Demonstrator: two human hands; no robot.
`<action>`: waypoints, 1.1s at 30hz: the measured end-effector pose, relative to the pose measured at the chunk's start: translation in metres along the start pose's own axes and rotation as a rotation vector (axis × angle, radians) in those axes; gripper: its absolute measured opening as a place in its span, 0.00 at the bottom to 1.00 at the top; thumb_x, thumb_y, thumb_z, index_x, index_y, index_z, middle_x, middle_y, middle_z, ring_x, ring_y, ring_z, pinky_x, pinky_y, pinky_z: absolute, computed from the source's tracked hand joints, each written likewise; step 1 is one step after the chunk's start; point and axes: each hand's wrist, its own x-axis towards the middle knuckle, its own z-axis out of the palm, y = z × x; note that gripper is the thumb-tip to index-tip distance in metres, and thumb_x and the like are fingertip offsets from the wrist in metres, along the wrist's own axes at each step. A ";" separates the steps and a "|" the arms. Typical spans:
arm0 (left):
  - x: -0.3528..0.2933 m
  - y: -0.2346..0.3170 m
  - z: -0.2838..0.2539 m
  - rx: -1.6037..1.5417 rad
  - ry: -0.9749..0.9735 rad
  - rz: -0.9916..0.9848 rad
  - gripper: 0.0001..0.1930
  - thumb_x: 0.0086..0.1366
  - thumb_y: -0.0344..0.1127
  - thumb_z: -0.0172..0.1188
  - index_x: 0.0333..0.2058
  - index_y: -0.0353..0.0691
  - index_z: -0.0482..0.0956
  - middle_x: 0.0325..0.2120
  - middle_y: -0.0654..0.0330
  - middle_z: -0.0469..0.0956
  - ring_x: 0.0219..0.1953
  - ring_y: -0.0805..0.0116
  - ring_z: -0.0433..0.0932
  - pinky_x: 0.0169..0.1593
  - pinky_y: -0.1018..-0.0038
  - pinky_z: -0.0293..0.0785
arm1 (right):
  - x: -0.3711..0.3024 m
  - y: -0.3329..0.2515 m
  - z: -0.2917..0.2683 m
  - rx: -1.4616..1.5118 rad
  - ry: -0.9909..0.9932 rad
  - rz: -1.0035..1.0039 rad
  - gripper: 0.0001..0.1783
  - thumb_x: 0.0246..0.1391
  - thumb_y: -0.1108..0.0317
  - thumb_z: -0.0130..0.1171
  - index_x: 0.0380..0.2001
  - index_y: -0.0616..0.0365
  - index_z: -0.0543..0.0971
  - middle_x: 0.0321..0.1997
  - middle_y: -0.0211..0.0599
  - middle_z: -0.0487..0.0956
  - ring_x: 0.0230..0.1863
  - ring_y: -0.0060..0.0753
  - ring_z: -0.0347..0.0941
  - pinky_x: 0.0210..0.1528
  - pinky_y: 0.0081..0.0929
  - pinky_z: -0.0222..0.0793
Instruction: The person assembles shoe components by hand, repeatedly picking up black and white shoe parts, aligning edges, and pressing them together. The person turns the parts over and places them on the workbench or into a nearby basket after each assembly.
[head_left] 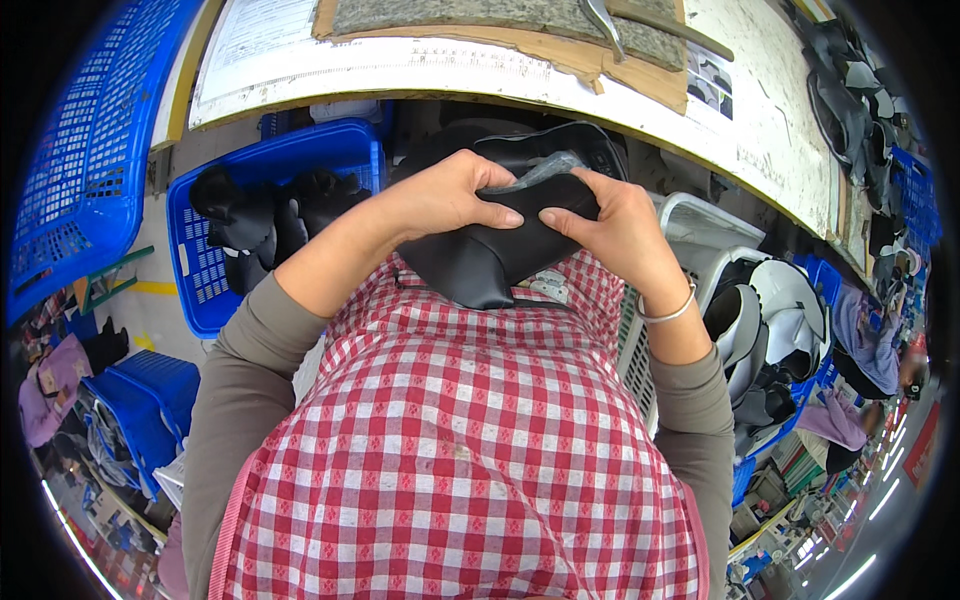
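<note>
Between my two hands is a black leather boot upper [475, 262], held over my lap in front of the red checked apron [450, 440]. My left hand [465, 195] pinches its upper edge, the thumb on the near face and the fingers behind. On the other side of the same edge, my right hand [615, 222] grips with its thumb pointing inward. A crumpled, translucent film-like strip [550, 168] shows at the edge between the hands. Just beyond lies more black leather [590, 145] with a thin pale edge line; whether it belongs to the same piece I cannot tell.
Ahead stands a white worktable [290, 60] bearing a stone slab [450, 18] on cardboard and a metal tool [603, 30]. A blue basket [190, 270] of black pieces is at left. Another basket at right holds black and white uppers [785, 310]. Other people work farther off.
</note>
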 end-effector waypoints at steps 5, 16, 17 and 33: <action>-0.002 -0.008 0.022 -0.145 0.277 -0.039 0.11 0.56 0.22 0.73 0.39 0.30 0.87 0.32 0.61 0.86 0.33 0.78 0.81 0.39 0.77 0.80 | 0.001 0.000 0.003 -0.042 0.039 0.005 0.24 0.53 0.66 0.75 0.51 0.66 0.82 0.35 0.45 0.87 0.35 0.24 0.83 0.39 0.27 0.79; -0.009 -0.017 0.039 0.070 0.432 0.154 0.12 0.55 0.26 0.75 0.38 0.29 0.88 0.32 0.56 0.87 0.33 0.75 0.83 0.38 0.75 0.79 | -0.002 0.000 0.002 -0.053 0.031 0.021 0.22 0.52 0.66 0.76 0.49 0.64 0.82 0.33 0.43 0.87 0.33 0.27 0.84 0.38 0.28 0.79; -0.008 -0.018 0.039 0.032 0.428 0.180 0.12 0.56 0.26 0.74 0.39 0.29 0.88 0.32 0.56 0.88 0.34 0.75 0.83 0.38 0.76 0.80 | -0.003 0.000 0.002 -0.050 0.035 0.014 0.22 0.52 0.66 0.75 0.48 0.64 0.82 0.32 0.43 0.87 0.33 0.27 0.83 0.37 0.28 0.78; -0.001 -0.026 0.033 -0.074 0.254 0.200 0.13 0.61 0.26 0.72 0.45 0.31 0.87 0.35 0.60 0.88 0.36 0.79 0.82 0.44 0.78 0.79 | -0.012 0.030 -0.007 0.525 0.096 -0.110 0.05 0.59 0.78 0.67 0.37 0.65 0.81 0.53 0.37 0.80 0.48 0.23 0.77 0.53 0.23 0.76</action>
